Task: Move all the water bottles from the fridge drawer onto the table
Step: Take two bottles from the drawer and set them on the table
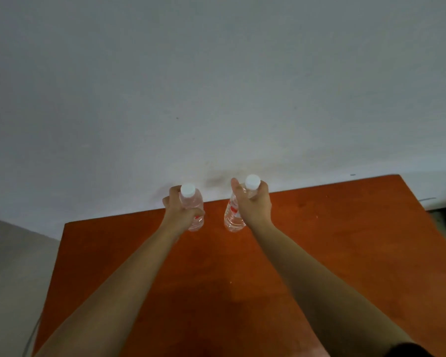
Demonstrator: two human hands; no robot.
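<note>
Bottles arriving mid-frame: left hand (180, 210) gripping one bottle (194, 202), right hand (252, 204) gripping another bottle (232, 217), both lowering onto table (345, 240); fridge unseen, remainder unknown.

Both water bottles (194, 202) (232, 217) look like clear, shiny plastic; below the grips, the orange table (345, 240) seems smooth wood.
</note>
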